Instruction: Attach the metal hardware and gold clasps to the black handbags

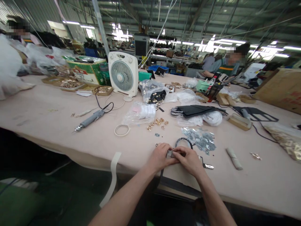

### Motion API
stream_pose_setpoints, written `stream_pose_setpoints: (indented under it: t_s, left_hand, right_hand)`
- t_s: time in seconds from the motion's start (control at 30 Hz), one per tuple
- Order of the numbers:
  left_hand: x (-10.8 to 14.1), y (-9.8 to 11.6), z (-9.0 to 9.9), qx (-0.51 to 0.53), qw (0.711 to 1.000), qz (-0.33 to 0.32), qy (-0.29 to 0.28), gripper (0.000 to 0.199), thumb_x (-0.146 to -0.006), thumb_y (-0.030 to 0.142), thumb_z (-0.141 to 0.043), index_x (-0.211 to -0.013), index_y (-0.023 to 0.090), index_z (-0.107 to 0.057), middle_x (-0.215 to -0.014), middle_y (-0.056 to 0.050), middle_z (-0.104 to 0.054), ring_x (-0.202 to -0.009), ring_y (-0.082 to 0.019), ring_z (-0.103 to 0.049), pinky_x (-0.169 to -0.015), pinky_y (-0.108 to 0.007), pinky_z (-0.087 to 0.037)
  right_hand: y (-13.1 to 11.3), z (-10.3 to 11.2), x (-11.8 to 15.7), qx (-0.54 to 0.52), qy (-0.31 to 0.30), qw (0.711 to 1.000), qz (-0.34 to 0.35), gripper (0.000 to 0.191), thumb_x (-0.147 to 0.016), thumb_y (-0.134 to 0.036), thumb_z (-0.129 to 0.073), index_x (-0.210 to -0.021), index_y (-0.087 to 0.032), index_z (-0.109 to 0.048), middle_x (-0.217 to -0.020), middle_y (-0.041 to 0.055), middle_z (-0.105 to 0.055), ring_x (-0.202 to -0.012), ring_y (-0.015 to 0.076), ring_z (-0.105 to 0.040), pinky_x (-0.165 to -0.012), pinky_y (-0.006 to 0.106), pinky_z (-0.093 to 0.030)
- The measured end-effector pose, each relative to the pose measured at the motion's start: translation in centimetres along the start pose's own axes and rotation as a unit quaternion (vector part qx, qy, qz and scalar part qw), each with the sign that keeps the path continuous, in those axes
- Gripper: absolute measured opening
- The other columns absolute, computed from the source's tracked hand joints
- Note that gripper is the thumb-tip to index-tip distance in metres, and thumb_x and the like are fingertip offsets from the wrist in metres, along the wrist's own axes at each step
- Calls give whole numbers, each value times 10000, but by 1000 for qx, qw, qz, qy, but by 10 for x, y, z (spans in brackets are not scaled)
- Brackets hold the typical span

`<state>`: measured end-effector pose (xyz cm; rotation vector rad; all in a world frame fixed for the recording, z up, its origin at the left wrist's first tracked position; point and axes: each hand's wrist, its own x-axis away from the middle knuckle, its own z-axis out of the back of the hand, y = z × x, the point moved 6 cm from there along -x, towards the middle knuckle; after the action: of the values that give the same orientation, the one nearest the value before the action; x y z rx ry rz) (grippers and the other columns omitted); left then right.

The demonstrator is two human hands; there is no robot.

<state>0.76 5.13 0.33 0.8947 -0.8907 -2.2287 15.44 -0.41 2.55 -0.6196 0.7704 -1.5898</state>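
At the table's near edge, my left hand and my right hand meet with fingers closed together. Between them is a small flat grey piece, pinched by my left fingers. My right fingertips press on or beside it; whether they hold anything else is hidden. A dark looped strap curves up behind the hands. Below them, a black panel hangs over the edge. Beside my right wrist lies a shiny metal-ended piece. Thin silvery plates are heaped just beyond.
Gold-coloured hardware, a tape ring and a grey electric screwdriver lie left of centre. A white fan stands behind them. Black strips and a rolled cloth lie to the right. A co-worker sits across the table.
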Motion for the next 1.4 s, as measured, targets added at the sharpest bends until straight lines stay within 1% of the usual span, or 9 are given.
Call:
stream_pose_setpoints:
  t_s: [0.33,0.6,0.73,0.83,0.93,1.03,1.1,1.27,1.4]
  left_hand:
    - [0,3,1,-9,1000,-5,-8,385,-813,461,-858,-1048,227,-662,-1047,-57,-692,-1030,-265,-624,-893,-378,-493]
    - [-2,5,3,-4,1000,-7,-12,343,-810,341,-860,-1074,235,-667,-1058,-52,-695,-1043,-263,-631,-923,-396,-504]
    - [-3,8,2,-11,1000,-15,-12,333,-826,288,-831,-1101,231,-652,-1073,-50,-695,-1047,-257,-636,-931,-403,-513]
    - [-4,7,0,-26,999,-27,-3,332,-852,363,-810,-1110,234,-645,-1076,-55,-697,-1031,-264,-645,-920,-422,-527]
    - [-5,2,-3,-41,998,-41,-5,386,-851,404,-814,-1148,236,-633,-1124,-63,-693,-1069,-278,-646,-947,-450,-539]
    - [-4,6,1,-53,996,-72,7,454,-865,367,-803,-1253,243,-604,-1296,-93,-647,-1232,-303,-595,-1062,-508,-512]
    - [-2,18,3,-69,992,-104,16,428,-881,309,-781,-1266,250,-602,-1382,-101,-609,-1312,-310,-544,-1125,-530,-474]
    - [-2,73,-25,-105,972,-198,-67,349,-923,156,-656,-1253,258,-612,-1377,-84,-637,-1344,-295,-524,-1161,-495,-446]
    - [-2,98,-65,-112,963,-208,-129,484,-854,231,-766,-1306,247,-594,-1402,-113,-628,-1338,-349,-542,-1117,-524,-470]
  right_hand:
    - [-5,-4,-9,76,21,997,-11,132,-868,-308,-668,-901,-315,-795,-835,17,-809,-789,265,-749,-726,374,-520]
    - [-1,-6,-9,152,47,987,36,129,-868,-314,-700,-934,-298,-810,-915,69,-734,-844,265,-685,-762,384,-507]
    - [-4,-4,0,112,93,989,33,199,-858,-280,-717,-1050,-284,-769,-1019,63,-721,-939,260,-673,-851,390,-519]
    - [-3,12,10,-4,138,989,47,290,-872,-326,-720,-1154,-264,-732,-1137,60,-710,-845,199,-669,-809,345,-545]
    - [21,50,33,-111,250,962,11,334,-937,-452,-657,-1182,-231,-711,-1015,49,-708,-695,152,-616,-646,282,-516]
    - [65,89,72,-136,380,913,-53,410,-955,-528,-626,-1171,-190,-708,-738,-1,-626,-629,153,-549,-590,274,-469]
    - [99,104,96,-152,431,885,-92,456,-933,-570,-640,-1139,-170,-718,-710,-5,-615,-596,143,-520,-560,275,-449]
    - [157,109,121,-241,508,819,-113,480,-866,-611,-704,-1074,-179,-712,-866,25,-674,-597,104,-545,-510,233,-407]
    - [169,114,117,-262,514,812,-82,433,-901,-593,-664,-1113,-216,-690,-883,13,-665,-578,102,-552,-493,230,-392]
